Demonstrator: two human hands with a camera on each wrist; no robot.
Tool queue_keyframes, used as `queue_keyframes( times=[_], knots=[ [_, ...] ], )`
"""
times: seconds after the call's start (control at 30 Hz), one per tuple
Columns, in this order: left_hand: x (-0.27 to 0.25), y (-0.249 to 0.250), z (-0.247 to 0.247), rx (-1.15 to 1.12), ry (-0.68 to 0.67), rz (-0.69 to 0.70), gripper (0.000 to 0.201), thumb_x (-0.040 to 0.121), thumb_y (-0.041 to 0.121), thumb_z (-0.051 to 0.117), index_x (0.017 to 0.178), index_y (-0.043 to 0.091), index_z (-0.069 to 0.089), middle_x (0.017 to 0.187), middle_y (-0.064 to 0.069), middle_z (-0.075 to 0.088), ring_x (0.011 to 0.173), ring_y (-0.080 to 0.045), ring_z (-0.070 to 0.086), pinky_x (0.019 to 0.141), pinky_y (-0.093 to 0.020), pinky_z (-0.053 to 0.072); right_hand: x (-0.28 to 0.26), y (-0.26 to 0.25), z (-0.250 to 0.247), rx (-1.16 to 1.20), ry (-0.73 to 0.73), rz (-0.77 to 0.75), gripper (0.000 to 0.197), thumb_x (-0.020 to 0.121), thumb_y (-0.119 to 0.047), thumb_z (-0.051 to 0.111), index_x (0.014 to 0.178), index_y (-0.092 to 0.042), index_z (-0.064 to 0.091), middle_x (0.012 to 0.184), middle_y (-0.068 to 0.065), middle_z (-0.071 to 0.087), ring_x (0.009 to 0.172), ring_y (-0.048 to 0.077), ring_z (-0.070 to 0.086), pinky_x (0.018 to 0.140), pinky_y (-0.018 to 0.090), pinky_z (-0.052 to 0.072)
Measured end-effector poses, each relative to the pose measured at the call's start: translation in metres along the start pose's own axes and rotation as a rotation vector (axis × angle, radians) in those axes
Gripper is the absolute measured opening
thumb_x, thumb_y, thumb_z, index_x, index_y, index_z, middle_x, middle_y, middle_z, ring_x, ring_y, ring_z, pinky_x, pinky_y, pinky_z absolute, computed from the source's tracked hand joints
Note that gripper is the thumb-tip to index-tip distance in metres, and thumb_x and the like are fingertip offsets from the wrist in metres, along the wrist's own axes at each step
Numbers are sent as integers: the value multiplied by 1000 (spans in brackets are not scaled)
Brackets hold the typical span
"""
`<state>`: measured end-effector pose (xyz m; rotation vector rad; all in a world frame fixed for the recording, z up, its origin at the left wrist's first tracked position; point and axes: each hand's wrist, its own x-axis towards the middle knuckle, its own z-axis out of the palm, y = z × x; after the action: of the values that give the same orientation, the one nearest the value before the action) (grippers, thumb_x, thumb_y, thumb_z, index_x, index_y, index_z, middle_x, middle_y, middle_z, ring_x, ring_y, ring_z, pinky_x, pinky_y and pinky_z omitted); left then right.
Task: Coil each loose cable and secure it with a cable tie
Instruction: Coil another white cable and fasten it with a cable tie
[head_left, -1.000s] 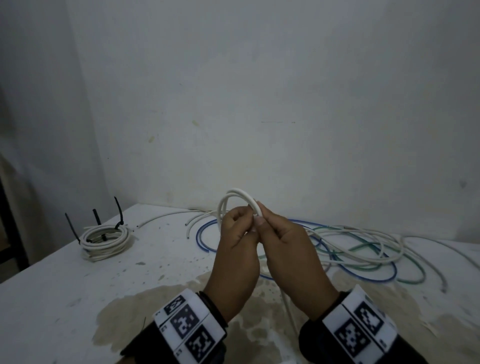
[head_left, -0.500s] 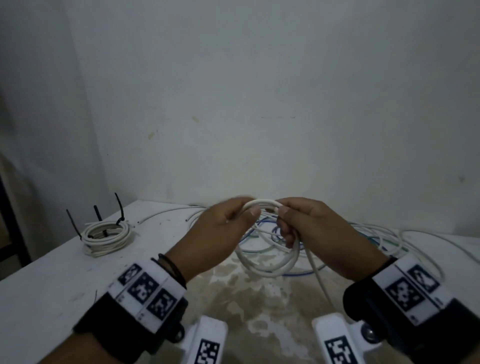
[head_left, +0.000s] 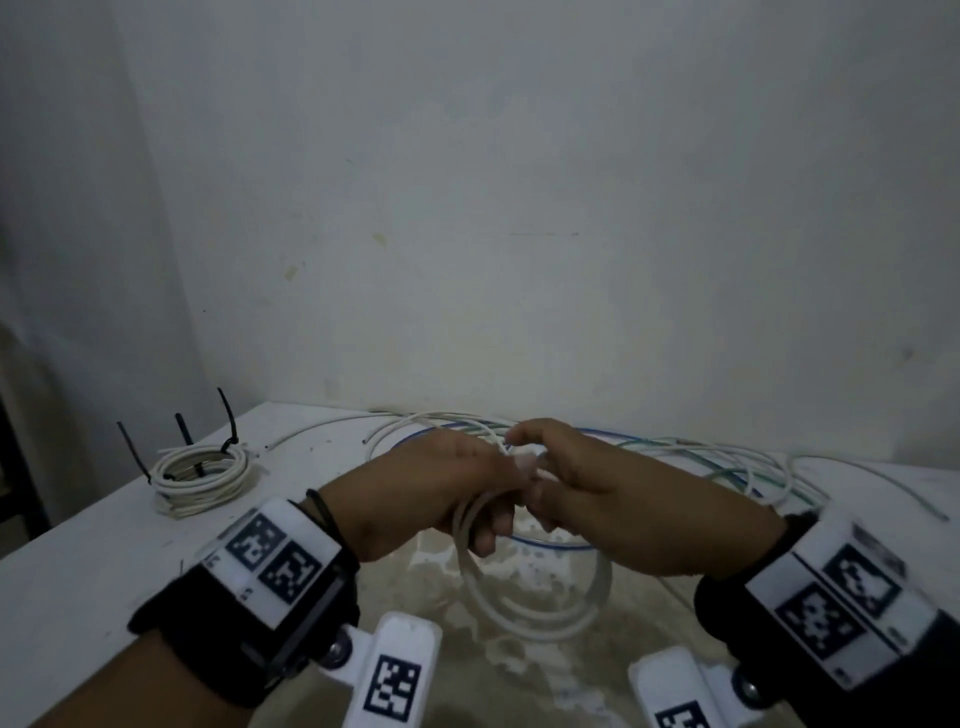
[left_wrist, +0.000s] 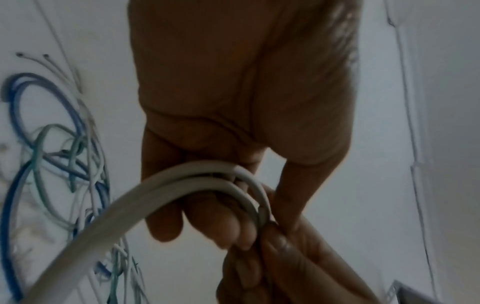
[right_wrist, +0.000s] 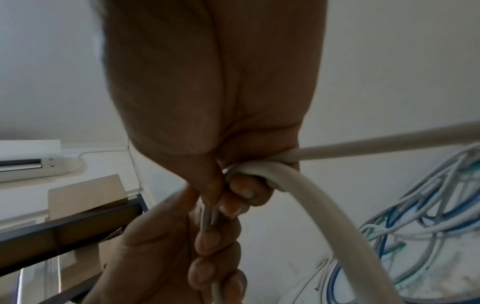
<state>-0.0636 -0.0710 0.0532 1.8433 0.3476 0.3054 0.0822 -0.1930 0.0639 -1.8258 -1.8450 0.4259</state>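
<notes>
I see both hands meeting above the table (head_left: 78, 561), and together they hold 1 white cable (head_left: 540, 618). The left hand (head_left: 441, 493) has its fingers curled around 2 turns of this cable; in the left wrist view the 2 thick, smooth, off-white strands (left_wrist: 182, 181) pass side by side over the fingers. The right hand (head_left: 623, 499) also closes on it, with the cable (right_wrist: 298, 185) bent sharply through its curled fingers and 1 straight length going off to the side. Below the hands the cable hangs as a round loop of about 2 turns, close over the stained table top. Behind the hands, on the table, lie loose cables (head_left: 727, 467) in blue, green and white, tangled in wide curves. Far to the left of the left hand rests a finished white coil (head_left: 202, 478), bound with black cable ties (head_left: 228, 431) whose tails stand up.
</notes>
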Motion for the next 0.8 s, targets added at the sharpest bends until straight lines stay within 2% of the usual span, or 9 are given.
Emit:
queue_keyframes(
  times=[0.07,0.17,0.3,0.37,0.47,0.57,0.67,0.73,0.8],
  knots=[
    [0,2,3,165,58,21,32,88,40,64,69,14,65,63,-3,63,56,-20,58,60,-30,47,0,-2,0,-63,3,-17,30,101,-32,36,130,-35,29,89,-12,59,79,8,57,73,28,47],
    [2,0,7,218,149,99,36,92,32,58,78,0,64,57,2,56,50,-14,52,55,-27,46,2,3,0,-111,71,-49,21,101,-33,37,121,-29,39,84,-12,60,71,2,53,65,19,42],
    [4,-2,17,204,324,202,31,96,25,52,84,-3,61,51,9,43,44,-8,39,49,-22,36,6,7,3,-143,179,-121,22,100,-33,37,92,-24,55,79,-9,59,71,7,53,63,19,39],
    [5,-3,25,94,387,210,31,97,22,50,87,-6,58,52,8,39,45,-8,34,46,-20,32,9,8,4,-141,243,-158,23,100,-30,37,99,-21,59,79,-7,59,73,9,54,67,25,42],
    [5,-4,31,-111,383,163,32,98,20,48,92,-10,56,51,6,40,44,-9,34,45,-22,32,11,11,2,-161,301,-228,25,101,-25,40,116,-22,60,93,-3,65,83,10,55,76,25,43],
    [3,2,28,-135,279,96,31,98,22,48,88,-5,61,54,-1,50,46,-14,43,46,-25,41,9,14,2,-159,274,-246,30,99,-31,37,105,-19,64,89,-1,66,80,10,56,73,27,44],
    [4,2,24,-49,269,108,32,97,24,49,83,-1,64,52,3,47,45,-12,39,47,-24,38,6,13,2,-169,232,-182,31,101,-32,37,91,-14,61,77,-2,59,70,9,51,64,23,39],
    [7,-4,23,183,358,174,31,97,25,50,83,3,67,51,11,45,46,-7,39,51,-23,34,5,11,-2,-159,158,-112,31,100,-32,38,83,-18,58,72,-7,57,66,7,52,63,22,41],
    [9,-10,26,407,430,289,32,96,32,49,82,12,69,53,13,49,49,-1,43,55,-20,34,5,8,-5,-115,92,-54,33,100,-33,39,74,-20,54,70,-5,60,66,10,60,67,27,47]
  ],
)
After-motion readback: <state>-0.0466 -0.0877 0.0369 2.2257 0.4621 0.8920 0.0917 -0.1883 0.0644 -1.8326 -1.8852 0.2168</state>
